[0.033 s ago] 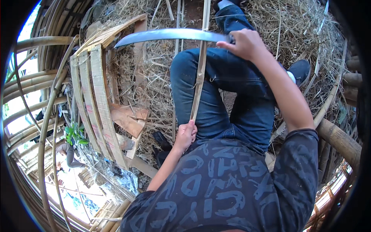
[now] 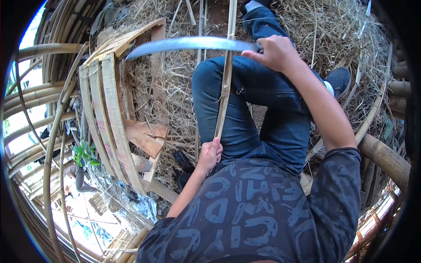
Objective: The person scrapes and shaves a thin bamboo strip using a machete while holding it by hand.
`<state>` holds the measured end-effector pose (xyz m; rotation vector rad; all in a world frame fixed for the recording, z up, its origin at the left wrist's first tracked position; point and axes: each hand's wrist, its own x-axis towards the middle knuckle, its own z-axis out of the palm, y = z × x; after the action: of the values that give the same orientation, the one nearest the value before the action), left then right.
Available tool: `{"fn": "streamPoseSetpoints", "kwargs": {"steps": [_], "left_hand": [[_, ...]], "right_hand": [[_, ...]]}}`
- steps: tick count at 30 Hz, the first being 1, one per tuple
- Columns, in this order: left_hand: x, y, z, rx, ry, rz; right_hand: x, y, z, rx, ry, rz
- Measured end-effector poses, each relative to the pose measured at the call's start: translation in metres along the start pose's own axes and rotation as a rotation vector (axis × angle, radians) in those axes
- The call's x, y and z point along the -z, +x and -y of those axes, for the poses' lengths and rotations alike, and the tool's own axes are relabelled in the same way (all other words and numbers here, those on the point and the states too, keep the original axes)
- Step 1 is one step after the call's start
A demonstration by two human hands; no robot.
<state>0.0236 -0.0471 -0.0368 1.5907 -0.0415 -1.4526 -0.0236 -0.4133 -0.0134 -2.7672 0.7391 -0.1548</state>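
Bamboo poles (image 2: 53, 127) curved well to the left of the left fingers. Leafy green plant (image 2: 84, 154) sat left of those fingers, about level in view. Slatted wooden frame (image 2: 112, 109) stood nearer, tilted, left and above; crumpled clear plastic (image 2: 144, 206) lay left and below. Left hand (image 2: 211, 154): fingers clamped on the lower end of a split bamboo strip (image 2: 223, 96). Strip ran up and away from them, past a jeans knee (image 2: 206, 79), out the top of view. Curved blade (image 2: 188, 44) pointed left from the right fingers and crossed the strip well above the left ones; contact couldn't be told. Right hand (image 2: 277, 52): fingers wrapped on the dark handle (image 2: 259, 47), thumb out to the left, below the blade. Straw (image 2: 315, 30) covered the ground around. Dark shoe (image 2: 340, 81) sat right of the right fingers, lower; thick bamboo pole (image 2: 386, 160) farther right.
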Motion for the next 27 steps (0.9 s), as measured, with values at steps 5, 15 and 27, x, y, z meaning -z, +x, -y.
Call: {"fn": "streamPoseSetpoints", "kwargs": {"steps": [5,15,27], "left_hand": [[0.002,-0.008,0.003,0.008,-0.010,-0.037],[0.004,-0.003,0.001,-0.002,-0.025,0.020],[0.000,-0.002,-0.004,-0.029,-0.002,0.012]], "right_hand": [[0.009,0.000,0.020,0.228,-0.098,0.110],[0.021,0.022,-0.001,-0.072,0.056,0.141],[0.017,0.044,-0.046,-0.156,-0.098,0.152]]}}
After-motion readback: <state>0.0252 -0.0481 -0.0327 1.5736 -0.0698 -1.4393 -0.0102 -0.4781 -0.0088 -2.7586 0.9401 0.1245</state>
